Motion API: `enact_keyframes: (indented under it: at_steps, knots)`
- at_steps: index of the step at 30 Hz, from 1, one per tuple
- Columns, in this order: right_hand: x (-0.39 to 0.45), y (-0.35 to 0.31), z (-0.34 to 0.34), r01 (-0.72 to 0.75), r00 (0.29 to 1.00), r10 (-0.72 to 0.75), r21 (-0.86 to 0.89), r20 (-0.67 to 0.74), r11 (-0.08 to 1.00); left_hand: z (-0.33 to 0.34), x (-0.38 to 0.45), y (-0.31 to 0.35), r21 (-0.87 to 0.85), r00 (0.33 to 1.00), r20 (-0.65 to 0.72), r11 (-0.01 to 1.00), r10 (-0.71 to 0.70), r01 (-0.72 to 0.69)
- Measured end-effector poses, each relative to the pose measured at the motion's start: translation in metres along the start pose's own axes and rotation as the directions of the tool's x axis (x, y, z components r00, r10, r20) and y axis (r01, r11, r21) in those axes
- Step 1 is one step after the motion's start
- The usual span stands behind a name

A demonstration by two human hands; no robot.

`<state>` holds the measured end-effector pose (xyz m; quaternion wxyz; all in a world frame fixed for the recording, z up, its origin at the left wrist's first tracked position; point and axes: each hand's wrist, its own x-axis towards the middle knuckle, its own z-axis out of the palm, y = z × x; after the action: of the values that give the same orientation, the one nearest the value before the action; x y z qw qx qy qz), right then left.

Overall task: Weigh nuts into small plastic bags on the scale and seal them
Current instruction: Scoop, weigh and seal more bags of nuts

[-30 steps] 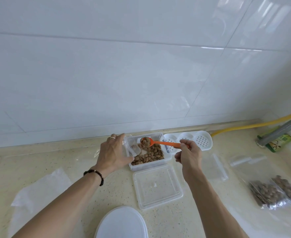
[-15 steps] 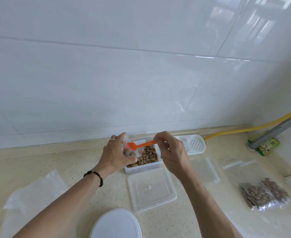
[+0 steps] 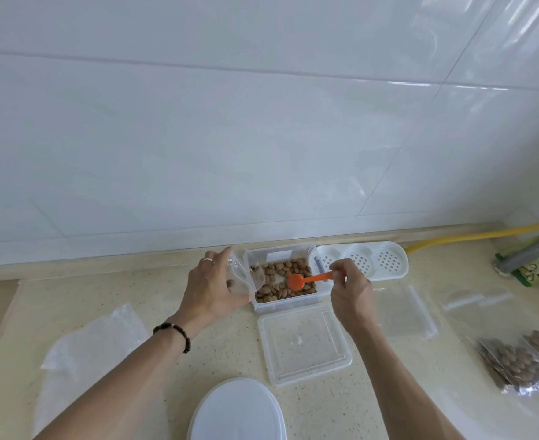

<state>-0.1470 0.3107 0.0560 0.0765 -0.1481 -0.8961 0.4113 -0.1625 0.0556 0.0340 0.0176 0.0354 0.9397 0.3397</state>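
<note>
Head view looks down on a speckled beige counter against a white tiled wall. At the back of the counter stands a clear plastic tub partly filled with brown nuts. The left hand, with a ring on one finger and a dark bead bracelet on the wrist, grips a small clear bag at the tub's left edge, fingers curled round the plastic, the bag's mouth turned toward the tub (a few nuts seem to sit inside it, though the plastic makes that hard to read). The right hand pinches the handle of an orange spoon between thumb and fingertips; the spoon's round bowl is down among the nuts in the tub.

Just in front of the tub lies its clear lid, flat on the counter. At the bottom edge of the view is a white oval scale, with nothing on it. A white perforated tray sits behind the right hand, touching the tub's right side. Empty clear bags lie flat to the right, and beyond them, near the right edge, two filled bags of nuts rest side by side. A crumpled sheet of clear plastic lies to the left, and a yellow hose runs along the wall at the far right.
</note>
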Motion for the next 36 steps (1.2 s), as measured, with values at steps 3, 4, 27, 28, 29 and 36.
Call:
enact_keyframes:
  at_steps: [3, 4, 27, 28, 29, 36]
  knots:
    - [-0.006, 0.004, 0.012, -0.011, 0.997, 0.011, 0.000, 0.083, 1.000, -0.002, -0.004, -0.006, 0.024, 1.000, -0.005, 1.000, 0.019, -0.019]
    - [-0.008, 0.003, 0.015, -0.039, 0.993, 0.034, 0.040, 0.113, 0.998, -0.002, -0.004, -0.007, 0.028, 1.000, -0.004, 0.999, 0.024, -0.023]
    - [0.004, -0.004, -0.010, -0.413, 0.886, 0.460, 0.544, 0.056, 0.730, 0.000, 0.027, 0.020, 0.255, 0.997, 0.078, 0.967, 0.011, -0.031]
    - [0.006, -0.008, -0.015, -0.385, 0.899, 0.436, 0.550, 0.042, 0.742, 0.001, 0.029, 0.024, 0.267, 0.996, 0.093, 0.963, 0.011, -0.036]
    - [0.008, -0.013, -0.019, -0.352, 0.914, 0.405, 0.550, 0.028, 0.757, 0.002, 0.031, 0.027, 0.275, 0.994, 0.105, 0.960, 0.016, -0.044]
    - [0.000, -0.046, -0.022, 0.138, 0.986, -0.158, 0.268, 0.055, 0.953, 0.011, 0.034, 0.046, 0.118, 0.988, 0.143, 0.990, 0.054, -0.071]
